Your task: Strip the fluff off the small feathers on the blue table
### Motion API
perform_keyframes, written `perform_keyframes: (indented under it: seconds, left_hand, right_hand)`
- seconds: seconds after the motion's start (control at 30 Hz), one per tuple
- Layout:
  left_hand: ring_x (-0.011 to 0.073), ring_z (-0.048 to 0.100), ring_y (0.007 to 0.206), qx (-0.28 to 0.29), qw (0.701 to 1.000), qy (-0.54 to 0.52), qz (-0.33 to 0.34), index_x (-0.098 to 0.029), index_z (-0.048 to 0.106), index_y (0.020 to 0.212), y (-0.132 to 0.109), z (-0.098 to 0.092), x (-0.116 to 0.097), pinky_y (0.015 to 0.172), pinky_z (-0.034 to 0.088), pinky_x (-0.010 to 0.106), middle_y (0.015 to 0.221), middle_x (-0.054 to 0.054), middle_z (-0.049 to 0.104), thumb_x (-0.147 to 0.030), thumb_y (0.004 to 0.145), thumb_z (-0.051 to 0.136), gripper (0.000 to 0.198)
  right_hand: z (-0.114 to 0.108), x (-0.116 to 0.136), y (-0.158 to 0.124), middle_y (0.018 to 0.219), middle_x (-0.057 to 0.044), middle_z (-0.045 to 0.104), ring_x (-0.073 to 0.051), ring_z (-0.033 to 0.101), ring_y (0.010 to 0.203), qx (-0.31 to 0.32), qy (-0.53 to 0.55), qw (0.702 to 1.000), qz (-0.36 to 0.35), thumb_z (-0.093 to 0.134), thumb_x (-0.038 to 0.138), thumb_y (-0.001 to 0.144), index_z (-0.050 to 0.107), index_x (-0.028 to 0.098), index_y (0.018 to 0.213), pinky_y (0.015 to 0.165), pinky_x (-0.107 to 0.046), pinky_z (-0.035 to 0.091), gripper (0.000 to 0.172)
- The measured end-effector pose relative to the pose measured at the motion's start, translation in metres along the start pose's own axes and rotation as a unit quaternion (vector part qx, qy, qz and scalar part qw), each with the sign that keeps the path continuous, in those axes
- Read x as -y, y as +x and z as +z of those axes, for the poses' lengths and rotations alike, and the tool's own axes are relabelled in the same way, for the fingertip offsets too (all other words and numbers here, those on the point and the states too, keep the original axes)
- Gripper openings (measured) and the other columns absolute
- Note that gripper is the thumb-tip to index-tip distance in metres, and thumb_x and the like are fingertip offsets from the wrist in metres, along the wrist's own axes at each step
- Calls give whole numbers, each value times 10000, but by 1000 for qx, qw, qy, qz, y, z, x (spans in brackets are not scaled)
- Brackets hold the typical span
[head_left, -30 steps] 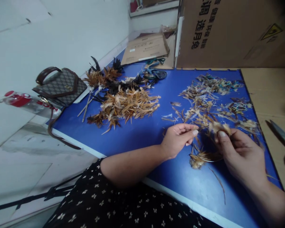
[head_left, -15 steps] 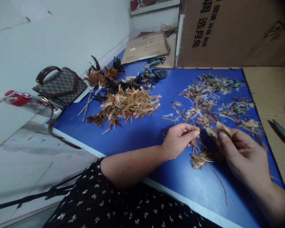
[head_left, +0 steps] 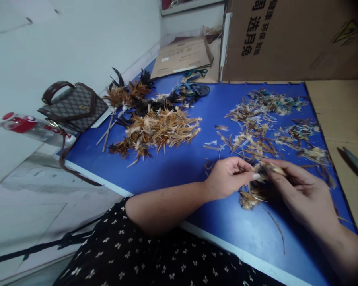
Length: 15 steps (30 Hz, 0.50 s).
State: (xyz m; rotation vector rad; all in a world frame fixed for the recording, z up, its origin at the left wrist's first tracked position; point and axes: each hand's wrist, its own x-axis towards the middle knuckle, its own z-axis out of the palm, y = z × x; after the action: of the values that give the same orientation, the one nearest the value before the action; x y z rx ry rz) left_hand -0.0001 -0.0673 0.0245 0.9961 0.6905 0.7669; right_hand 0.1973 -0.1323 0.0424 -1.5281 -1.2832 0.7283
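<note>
Near the front right of the blue table (head_left: 167,171), my left hand (head_left: 229,176) pinches the left end of a small tan and dark feather tuft (head_left: 264,171). My right hand (head_left: 301,192) is closed on the same tuft from the right, its thumb on top. The fingertips of both hands nearly meet. Below them a brown feather bunch (head_left: 248,200) lies on the table, with a thin loose feather (head_left: 277,228) nearer the edge. Beyond my hands spreads a pile of loose feathers and scraps (head_left: 256,119). A heap of golden-brown feather bunches (head_left: 164,129) lies to the left.
A handbag (head_left: 77,105) and a bottle (head_left: 32,127) are at the left end. Black and brown feathers (head_left: 131,93) lie near the wall. Scissors (head_left: 356,165) rest on cardboard at the right. A large cardboard box (head_left: 292,43) stands behind, flat cardboard (head_left: 181,57) beside it.
My right hand has moved left with the tuft and turned it. My left hand has shifted slightly right and now grips the tuft's end.
</note>
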Motion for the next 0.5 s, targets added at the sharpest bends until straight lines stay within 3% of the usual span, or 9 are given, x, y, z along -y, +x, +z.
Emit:
perform_keyframes:
  seconds: [0.1, 0.23, 0.37, 0.5]
  left_hand:
    - [83, 589, 646, 12, 1000, 13, -2, -149, 692, 942, -1, 0, 1, 650, 465, 276, 759, -6, 675, -460, 721, 1020, 504]
    - [84, 599, 685, 5, 1000, 19, 3, -148, 725, 929, -3, 1, 0, 686, 478, 281, 803, 15, 711, -480, 699, 1026, 504]
    - [84, 570, 639, 1, 1000, 10, -11, -147, 732, 948, -2, 1, -3, 633, 455, 271, 737, -9, 669, -508, 719, 1012, 511]
    - [81, 556, 626, -18, 999, -36, -7, -133, 727, 972, 1, -2, -2, 622, 431, 265, 709, -15, 652, -539, 743, 989, 535]
  right_hand:
    - [0, 5, 1, 1073, -75, 873, -259, 832, 934, 21, 14, 1000, 3, 870, 615, 843, 907, 282, 1025, 891, -374, 701, 382]
    - [2, 11, 1, 953, -71, 864, -266, 810, 817, -11, -13, 1000, 14, 911, 636, 773, 899, 266, 901, 800, -386, 708, 392]
    - [0, 8, 1, 958, -69, 866, -251, 801, 806, -38, -17, 999, 28, 901, 653, 805, 894, 260, 928, 770, -351, 691, 412]
    - [-5, -3, 1, 995, -73, 868, -241, 813, 877, -50, 9, 997, 58, 907, 635, 842, 875, 240, 1008, 889, -343, 689, 430]
